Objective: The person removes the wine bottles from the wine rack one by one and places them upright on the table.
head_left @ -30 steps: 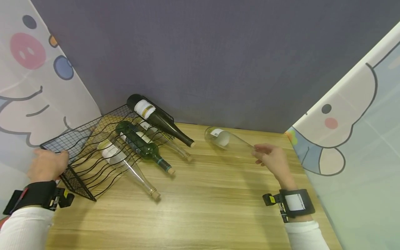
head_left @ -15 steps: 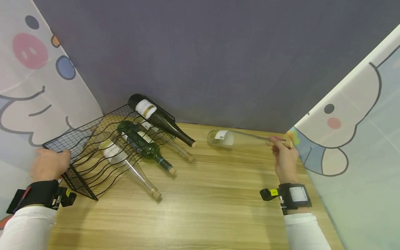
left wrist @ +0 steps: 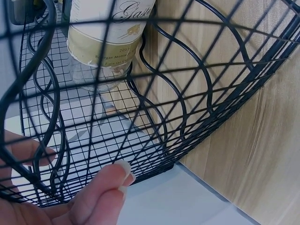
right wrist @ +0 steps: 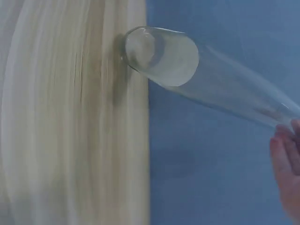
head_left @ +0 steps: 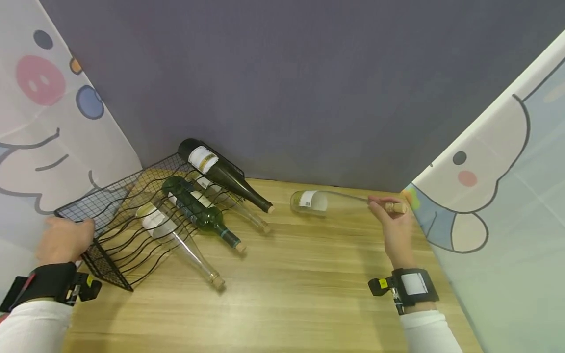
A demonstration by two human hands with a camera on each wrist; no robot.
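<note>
At the left of the head view, my left hand [head_left: 66, 239] grips the near left corner of a black wire wine rack [head_left: 106, 267]. Its thumb and fingers show around the mesh in the left wrist view. My right hand [head_left: 395, 230] holds a clear glass bottle [head_left: 309, 202] by the neck, with the cork [head_left: 396, 208] poking out past the fingers. That bottle points its base left, close to the back wall. On the rack lie a dark wine bottle [head_left: 227, 176], a green wine bottle [head_left: 209, 219] and clear corked bottles [head_left: 165, 230], necks toward the front right.
A wooden table [head_left: 282, 294] carries everything. Behind it rises a grey wall [head_left: 291, 88]. Printed cartoon panels stand at the left side [head_left: 26, 132] and right side [head_left: 499, 176]. The rack's bottle necks reach out over the tabletop.
The right hand has moved right with the clear bottle's neck, swinging the bottle nearly parallel to the back wall. Its label has rolled and the cork now shows. Left hand and rack stay put.
</note>
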